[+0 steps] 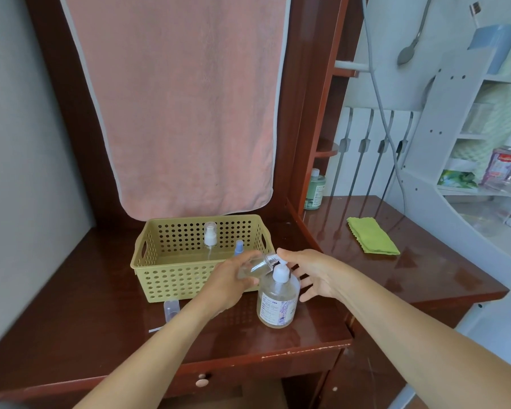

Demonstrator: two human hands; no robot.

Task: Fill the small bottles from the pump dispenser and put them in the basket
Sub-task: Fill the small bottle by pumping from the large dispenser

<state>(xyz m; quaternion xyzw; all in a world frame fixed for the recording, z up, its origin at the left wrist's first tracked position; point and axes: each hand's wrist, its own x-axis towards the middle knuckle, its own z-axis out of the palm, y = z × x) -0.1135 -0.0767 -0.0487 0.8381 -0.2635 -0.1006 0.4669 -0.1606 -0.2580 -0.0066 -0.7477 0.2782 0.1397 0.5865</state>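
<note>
**Roughly midway: one bottle at the pump, two in the basket**

My left hand [227, 287] grips a small clear plastic bottle [257, 265], its fingers [245, 256] curled round the body. I hold it tilted, open mouth toward three o'clock and right at the spout of the round clear pump dispenser with a white head [278, 302]. My right hand [310, 276] rests on that head near the thumb, its fingers [307, 295] spread and pinching nothing. A little liquid seems to lie in the tilted bottle, though I cannot tell how full it is.

At eleven o'clock from the dispenser, touching my left hand's far side, sits the yellow perforated plastic basket [148, 261]. In it stand a clear spray bottle with a white top [210, 237] and, at its four o'clock, a small blue-capped bottle [239, 247], so I judge those two done. On the dark wooden bench [86, 305], at nine o'clock from the dispenser, lies a small clear cap-like piece [171, 309], probably this bottle's closure.

Still to do, I reckon: finish pumping, cap this bottle, and set it in the basket.
</note>
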